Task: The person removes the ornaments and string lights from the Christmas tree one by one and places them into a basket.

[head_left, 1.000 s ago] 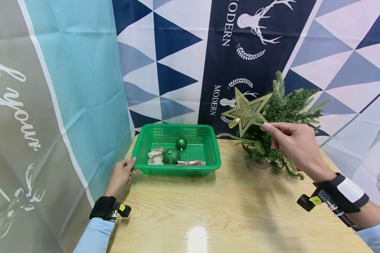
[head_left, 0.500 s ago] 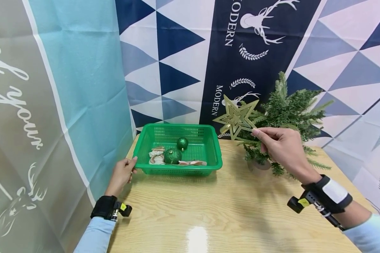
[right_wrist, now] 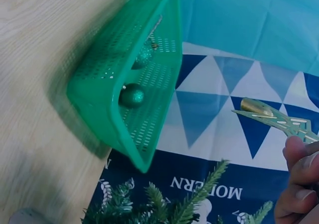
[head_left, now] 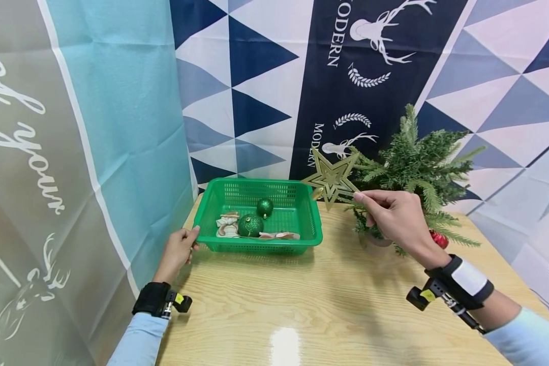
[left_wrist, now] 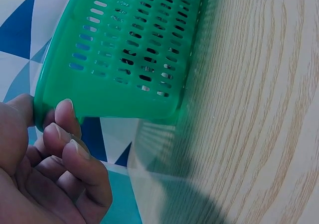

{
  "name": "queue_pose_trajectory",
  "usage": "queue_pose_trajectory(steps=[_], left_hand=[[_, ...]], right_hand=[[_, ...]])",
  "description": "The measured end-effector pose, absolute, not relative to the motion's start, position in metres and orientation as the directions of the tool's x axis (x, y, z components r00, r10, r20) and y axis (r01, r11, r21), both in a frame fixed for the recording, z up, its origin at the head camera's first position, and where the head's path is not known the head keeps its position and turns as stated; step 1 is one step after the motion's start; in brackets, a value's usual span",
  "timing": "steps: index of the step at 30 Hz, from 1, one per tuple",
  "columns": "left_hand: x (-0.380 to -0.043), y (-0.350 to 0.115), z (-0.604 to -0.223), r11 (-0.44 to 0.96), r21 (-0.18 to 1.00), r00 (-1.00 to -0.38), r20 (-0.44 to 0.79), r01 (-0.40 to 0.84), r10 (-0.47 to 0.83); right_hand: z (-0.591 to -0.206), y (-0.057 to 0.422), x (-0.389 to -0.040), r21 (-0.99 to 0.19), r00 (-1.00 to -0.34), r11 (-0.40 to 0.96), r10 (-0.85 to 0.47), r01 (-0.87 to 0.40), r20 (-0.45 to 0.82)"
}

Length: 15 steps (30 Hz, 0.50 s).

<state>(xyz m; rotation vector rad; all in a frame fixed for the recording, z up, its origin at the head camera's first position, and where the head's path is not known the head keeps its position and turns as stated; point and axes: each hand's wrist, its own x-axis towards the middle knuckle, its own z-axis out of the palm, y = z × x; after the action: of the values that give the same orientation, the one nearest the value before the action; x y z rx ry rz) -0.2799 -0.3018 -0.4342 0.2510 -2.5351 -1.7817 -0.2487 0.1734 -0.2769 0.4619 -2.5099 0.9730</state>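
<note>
My right hand (head_left: 395,213) pinches one point of a gold star tree topper (head_left: 331,179) between thumb and fingers. The star hangs in the air by the right end of a green plastic basket (head_left: 317,223), overlapping its rim in the head view. In the right wrist view the star (right_wrist: 289,122) appears nearly edge-on, its short gold tube to the left. My left hand (head_left: 177,251) grips the basket's front left corner, thumb on top and fingers curled under the rim (left_wrist: 42,92). Inside the basket lie a large green glitter ball (head_left: 250,225), a smaller one (head_left: 265,207) and flat white-brown ornaments (head_left: 227,223).
A small artificial Christmas tree (head_left: 416,173) in a pot stands at the right, behind my right hand. A red ornament (head_left: 439,239) shows low beside it. Patterned cloth (head_left: 261,117) hangs behind and left of the wooden table (head_left: 274,300).
My right hand has carried the star left and down, away from the tree and toward the basket. The left hand keeps its hold on the basket corner.
</note>
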Motion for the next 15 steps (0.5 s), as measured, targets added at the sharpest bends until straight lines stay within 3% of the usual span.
queue_pose_trajectory(steps=[15], left_hand=[[-0.28,-0.301,-0.435,0.334,0.934,-0.985,-0.076,-0.125,-0.156]], right_hand=[[-0.291,0.157,-0.255,-0.579,-0.861,0.668,-0.195,-0.468,0.47]])
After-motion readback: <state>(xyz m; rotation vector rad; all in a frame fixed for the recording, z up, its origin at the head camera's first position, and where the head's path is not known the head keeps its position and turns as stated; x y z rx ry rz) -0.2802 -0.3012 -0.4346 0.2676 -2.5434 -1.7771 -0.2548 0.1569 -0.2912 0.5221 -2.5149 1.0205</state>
